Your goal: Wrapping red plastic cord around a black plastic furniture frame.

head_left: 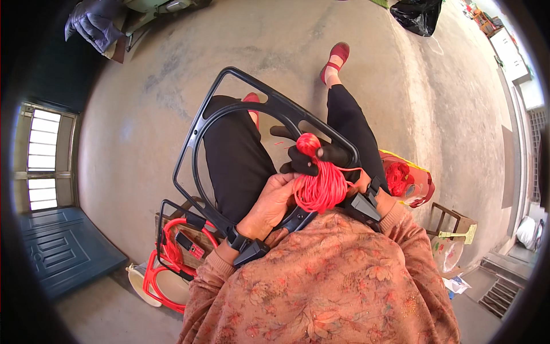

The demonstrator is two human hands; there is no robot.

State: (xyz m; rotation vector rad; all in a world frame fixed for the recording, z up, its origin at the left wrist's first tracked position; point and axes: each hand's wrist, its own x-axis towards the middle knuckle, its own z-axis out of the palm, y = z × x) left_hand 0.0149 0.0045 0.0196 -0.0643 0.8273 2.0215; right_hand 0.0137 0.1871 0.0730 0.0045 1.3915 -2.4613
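Note:
A hank of glossy red-pink cord (322, 186), bunched into a knob at its top, hangs in front of my chest. My left hand (275, 199), dark-covered at the fingertips, is closed on its left side. My right hand (337, 155), also with dark-covered fingers, is closed around the neck of the hank. A strand runs from the hank toward the right palm. Across my lap leans a black tubular frame (197, 133) with a round ring (196, 166) inside it, its right corner passing behind my hands. Part of each hand is hidden by the cord.
Left of me, a red-wrapped frame (152, 275) and a red-and-black phone (190, 245) sit near a pale bucket (137, 281). A bag (424, 189) holding red cord (397, 178) stands right of my leg, with a wooden frame (444, 215) behind. A black plastic bag (417, 16) lies ahead.

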